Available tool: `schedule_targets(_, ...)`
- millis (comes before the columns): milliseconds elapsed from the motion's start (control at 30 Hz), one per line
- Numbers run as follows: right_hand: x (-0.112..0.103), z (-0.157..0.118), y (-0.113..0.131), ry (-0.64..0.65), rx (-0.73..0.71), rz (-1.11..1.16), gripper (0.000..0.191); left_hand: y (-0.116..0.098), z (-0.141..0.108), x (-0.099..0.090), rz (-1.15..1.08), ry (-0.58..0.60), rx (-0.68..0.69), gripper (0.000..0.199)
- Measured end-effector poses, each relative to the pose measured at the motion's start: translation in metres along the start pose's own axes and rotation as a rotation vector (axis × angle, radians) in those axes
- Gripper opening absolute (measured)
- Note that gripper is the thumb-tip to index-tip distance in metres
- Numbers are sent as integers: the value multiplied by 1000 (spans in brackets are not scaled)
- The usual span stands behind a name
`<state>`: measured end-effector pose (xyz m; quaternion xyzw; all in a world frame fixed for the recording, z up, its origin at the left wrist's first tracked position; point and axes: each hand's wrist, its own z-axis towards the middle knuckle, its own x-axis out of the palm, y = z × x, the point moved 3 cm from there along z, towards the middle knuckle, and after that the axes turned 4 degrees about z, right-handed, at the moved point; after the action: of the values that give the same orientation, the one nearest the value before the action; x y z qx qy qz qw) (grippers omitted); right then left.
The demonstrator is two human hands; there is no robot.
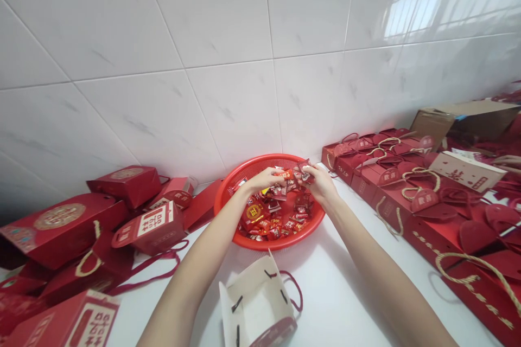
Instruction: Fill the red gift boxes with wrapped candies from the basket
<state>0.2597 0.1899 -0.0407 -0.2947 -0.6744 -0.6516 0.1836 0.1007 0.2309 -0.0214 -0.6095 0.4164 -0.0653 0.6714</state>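
Note:
A red plastic basket (228, 211) stands against the tiled wall and holds many wrapped candies in red, orange and brown. Over its right rim, my right hand (319, 183) has its fingers closed on a dark red candy packet (306, 170). My left hand (266, 180) is over the basket's back left part, fingers bent together near an orange wrapper; what they hold is too small to make out. Nearer to me, between my forearms, sits an open gift box (258, 298) with a white inside and a dark red cord.
Red gift boxes (152, 225) lie piled at the left. Rows of red boxes (407, 200) with rope handles run along the right side. Behind them are a cardboard box (433, 126) and a part of another person's hand (508, 162) at the right edge.

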Motion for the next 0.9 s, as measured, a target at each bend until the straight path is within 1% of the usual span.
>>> schedule_targets(133, -2, 3, -2, -22, -27, 8, 11, -3, -2, 1, -75, -14, 5, 17)
schedule_targets(233, -5, 6, -2, -34, -72, 34, 15, -2, 0, 0, -128, -66, 13, 19)
schedule_targets(300, -6, 6, -2, -47, -91, 60, 17, 0, 2, -1, -159, -113, 15, 17)
schedule_targets(400, -7, 6, -2, -57, -62, 83, 18, 2, 3, -3, -197, -174, 21, 12)
schedule_targets(467, -6, 5, -3, -24, -16, 75, 20, 2, 4, -4, -212, -194, 24, 10)
schedule_targets(567, -5, 4, -5, 43, 36, 54, 23, 3, 4, -4, -222, -182, 7, 10)
schedule_targets(633, -5, 4, -6, 71, 49, 44, 24, 4, 4, -3, -232, -168, -7, 14)
schedule_targets(767, -4, 4, -5, 74, 51, 28, 22, 5, 4, -3, -259, -166, -3, 26)
schedule_targets(900, -2, 2, -3, 44, 31, 25, 20, 4, 2, -3, -273, -150, 2, 33)
